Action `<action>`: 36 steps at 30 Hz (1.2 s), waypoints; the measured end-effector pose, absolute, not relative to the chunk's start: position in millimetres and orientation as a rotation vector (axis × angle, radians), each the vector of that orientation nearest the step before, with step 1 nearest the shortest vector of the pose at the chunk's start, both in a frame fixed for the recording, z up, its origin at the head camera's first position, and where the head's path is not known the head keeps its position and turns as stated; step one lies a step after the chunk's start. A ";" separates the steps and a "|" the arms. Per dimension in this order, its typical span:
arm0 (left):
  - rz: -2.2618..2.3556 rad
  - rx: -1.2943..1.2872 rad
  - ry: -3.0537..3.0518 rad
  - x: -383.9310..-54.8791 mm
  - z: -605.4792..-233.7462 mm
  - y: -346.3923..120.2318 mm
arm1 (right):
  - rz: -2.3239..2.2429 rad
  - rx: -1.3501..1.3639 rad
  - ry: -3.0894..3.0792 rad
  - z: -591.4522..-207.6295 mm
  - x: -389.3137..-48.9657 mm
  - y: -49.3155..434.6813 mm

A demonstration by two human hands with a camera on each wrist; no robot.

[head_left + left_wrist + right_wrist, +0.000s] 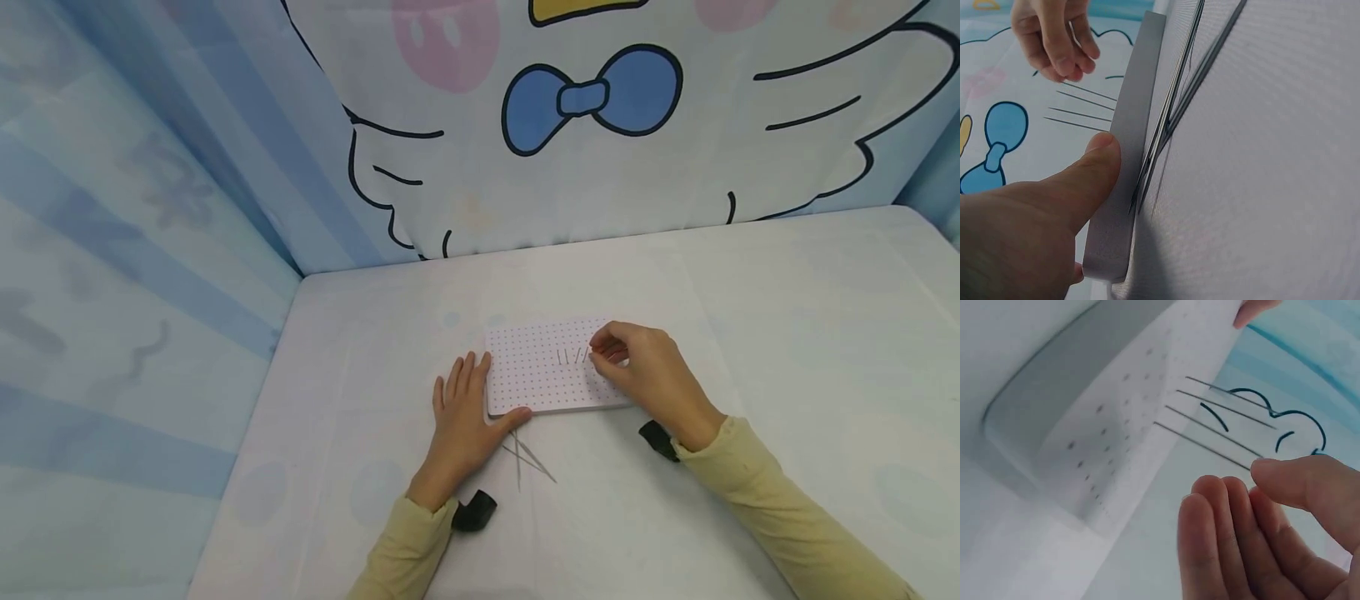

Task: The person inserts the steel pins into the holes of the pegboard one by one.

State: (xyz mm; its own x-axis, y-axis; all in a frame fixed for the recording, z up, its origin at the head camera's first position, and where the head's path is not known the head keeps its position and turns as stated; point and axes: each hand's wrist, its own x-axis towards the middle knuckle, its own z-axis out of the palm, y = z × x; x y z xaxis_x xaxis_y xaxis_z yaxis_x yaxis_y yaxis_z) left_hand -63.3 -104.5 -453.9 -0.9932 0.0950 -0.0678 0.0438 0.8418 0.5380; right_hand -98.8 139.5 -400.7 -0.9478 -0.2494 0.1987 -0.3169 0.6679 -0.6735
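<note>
A white board [525, 383] with a grid of small holes lies on the table. Several thin metal needles [1216, 444] stand upright in it in a row. My right hand [648, 367] is over the board's right part, thumb and forefinger pinching the free end of the needle at the row's near-hand end; its fingertips partly hide that end. My left hand [465, 425] rests at the board's left side, fingers spread along the left edge and thumb [1100, 156] against the front edge. More loose needles [1169, 119] lie crossed on the table before the board, near the left thumb.
A white cloth [750, 333] covers the table. Behind it hangs a curtain [465, 167] with a cartoon figure and blue bow, and a blue-striped curtain [135, 292] hangs on the left. Black wrist-camera mounts [474, 511] sit at both cuffs.
</note>
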 end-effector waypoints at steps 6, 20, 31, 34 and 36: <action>0.847 0.116 2.933 -64.0 -455.1 -103.7 | 1.151 0.473 -2.824 -389.2 -88.9 133.0; 0.860 0.133 2.933 -63.2 -456.4 -104.2 | 1.082 0.634 -2.898 -388.3 -65.3 108.3; 0.866 0.146 2.948 -63.2 -456.3 -105.6 | 0.986 0.792 -2.926 -402.6 -51.2 82.3; 0.878 0.154 2.953 -63.1 -456.3 -105.6 | 0.979 0.833 -2.908 -407.0 -49.1 78.4; 0.891 0.164 2.959 -62.9 -456.5 -105.8 | 0.972 0.848 -2.905 -409.4 -48.0 76.2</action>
